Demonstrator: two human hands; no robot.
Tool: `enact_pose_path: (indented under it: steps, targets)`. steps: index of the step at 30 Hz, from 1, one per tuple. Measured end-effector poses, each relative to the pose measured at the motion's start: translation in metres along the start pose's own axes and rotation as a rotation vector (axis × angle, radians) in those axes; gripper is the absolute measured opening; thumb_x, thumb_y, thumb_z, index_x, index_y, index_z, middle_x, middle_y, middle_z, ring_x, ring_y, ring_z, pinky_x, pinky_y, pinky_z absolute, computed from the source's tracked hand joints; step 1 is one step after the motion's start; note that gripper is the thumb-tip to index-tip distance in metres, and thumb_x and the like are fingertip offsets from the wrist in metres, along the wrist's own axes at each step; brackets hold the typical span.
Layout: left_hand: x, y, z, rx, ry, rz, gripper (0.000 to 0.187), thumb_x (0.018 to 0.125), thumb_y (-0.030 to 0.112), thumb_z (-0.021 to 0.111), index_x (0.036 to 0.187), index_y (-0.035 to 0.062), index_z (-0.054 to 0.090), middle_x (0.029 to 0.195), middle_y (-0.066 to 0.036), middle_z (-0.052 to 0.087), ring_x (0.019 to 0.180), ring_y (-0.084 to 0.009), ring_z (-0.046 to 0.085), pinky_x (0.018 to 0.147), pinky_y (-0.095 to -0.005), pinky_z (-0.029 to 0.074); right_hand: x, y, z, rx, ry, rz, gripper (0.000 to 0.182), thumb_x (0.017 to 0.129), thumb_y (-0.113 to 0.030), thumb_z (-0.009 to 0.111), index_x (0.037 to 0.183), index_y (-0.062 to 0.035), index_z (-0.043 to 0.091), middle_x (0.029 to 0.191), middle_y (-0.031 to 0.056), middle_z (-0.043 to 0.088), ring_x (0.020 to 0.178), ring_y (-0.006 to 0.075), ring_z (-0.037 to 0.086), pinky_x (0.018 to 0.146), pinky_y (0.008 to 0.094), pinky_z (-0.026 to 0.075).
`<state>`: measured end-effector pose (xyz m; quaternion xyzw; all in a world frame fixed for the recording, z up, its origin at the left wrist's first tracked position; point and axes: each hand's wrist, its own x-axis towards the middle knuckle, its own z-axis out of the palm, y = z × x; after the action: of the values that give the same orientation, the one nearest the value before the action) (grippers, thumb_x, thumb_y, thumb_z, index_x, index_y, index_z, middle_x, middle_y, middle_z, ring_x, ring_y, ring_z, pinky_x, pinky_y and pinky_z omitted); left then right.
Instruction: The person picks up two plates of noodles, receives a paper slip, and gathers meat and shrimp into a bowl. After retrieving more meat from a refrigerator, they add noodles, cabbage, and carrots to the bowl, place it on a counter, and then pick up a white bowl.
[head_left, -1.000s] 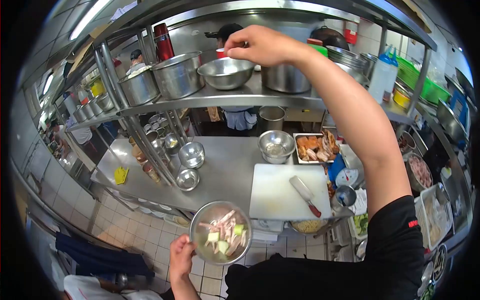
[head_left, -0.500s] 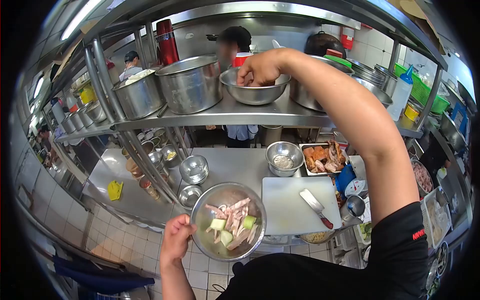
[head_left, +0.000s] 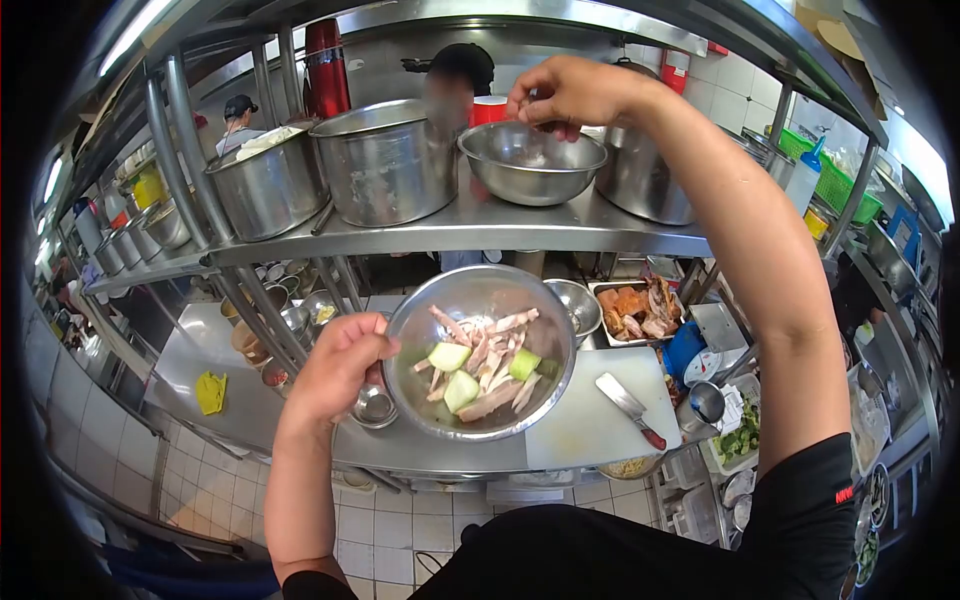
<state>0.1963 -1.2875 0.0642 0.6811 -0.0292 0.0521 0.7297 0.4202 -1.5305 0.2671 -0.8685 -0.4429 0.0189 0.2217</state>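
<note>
My left hand [head_left: 345, 365] pinches the rim of a steel bowl [head_left: 480, 425], held up over the counter's front part. Sliced pale meat [head_left: 490, 350] and chunks of green vegetable [head_left: 462, 391] lie inside it. On the shelf stands another steel bowl [head_left: 535, 180], whose contents are hard to make out. Just above that bowl's opening is my right hand [head_left: 565, 97], fingers curled together; whatever they may hold is hidden.
A knife [head_left: 625, 400] lies on a white cutting board [head_left: 590, 440]. Behind it sits a tray of cooked meat [head_left: 635, 310]. Large pots [head_left: 385, 170] line the steel shelf [head_left: 420, 238]. A person [head_left: 462, 75] stands beyond the shelf.
The held bowl has risen and moved forward with my left hand. My right hand has lifted out of the shelf bowl to just above it. The view has shifted slightly.
</note>
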Motion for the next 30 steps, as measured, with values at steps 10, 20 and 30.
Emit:
enact_pose_path:
  steps: [10,20,30]
  targets:
    - [0.008,0.033,-0.001,-0.012,-0.003,-0.035,0.017,0.082,0.010,0.055,0.066,0.0121,0.052,0.061,0.008,0.049,0.051,-0.0015,0.042,0.046,-0.0184,0.030,-0.050,-0.112,0.031,0.037,-0.360,-0.239,0.027,0.088,-0.025,0.065,0.104,-0.0037,0.063,0.082,0.0026,0.065,0.064,0.0082,0.059,0.059,0.0245,0.051]
    - [-0.041,0.027,-0.033,0.123,0.151,0.020,0.020,0.084,0.007,0.055,0.066,0.0121,0.049,0.063,0.009,0.047,0.055,0.0001,0.040,0.049,-0.0182,0.032,0.144,-0.082,0.049,-0.159,-0.545,-0.003,0.051,0.088,-0.041,0.059,0.132,-0.0156,0.050,0.120,0.0059,0.061,0.102,0.0221,0.062,0.085,0.0429,0.051]
    - [-0.066,0.020,-0.067,0.199,0.236,0.070,0.021,0.087,0.011,0.057,0.068,0.0081,0.048,0.064,0.005,0.052,0.054,-0.0030,0.050,0.050,-0.0191,0.042,0.155,-0.063,0.061,-0.117,-0.411,-0.179,0.034,0.084,-0.016,0.064,0.117,-0.0108,0.060,0.105,0.0067,0.066,0.093,0.0160,0.060,0.079,0.0373,0.050]
